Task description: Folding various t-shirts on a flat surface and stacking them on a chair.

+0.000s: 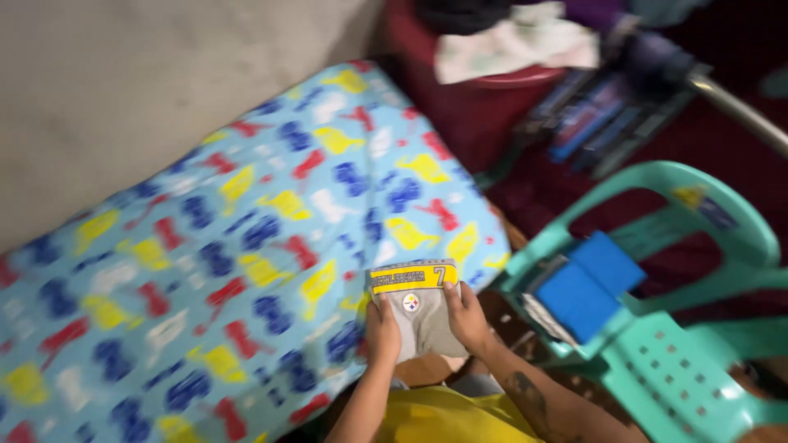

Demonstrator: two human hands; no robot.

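Both the left hand (382, 330) and right hand (466, 316) pinched the folded grey shorts (419, 310) flat, edges squared, just beside the mattress (205, 246).

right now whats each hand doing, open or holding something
Left hand: closed on the left edge of the folded grey garment.
Right hand: closed on the garment's right edge.
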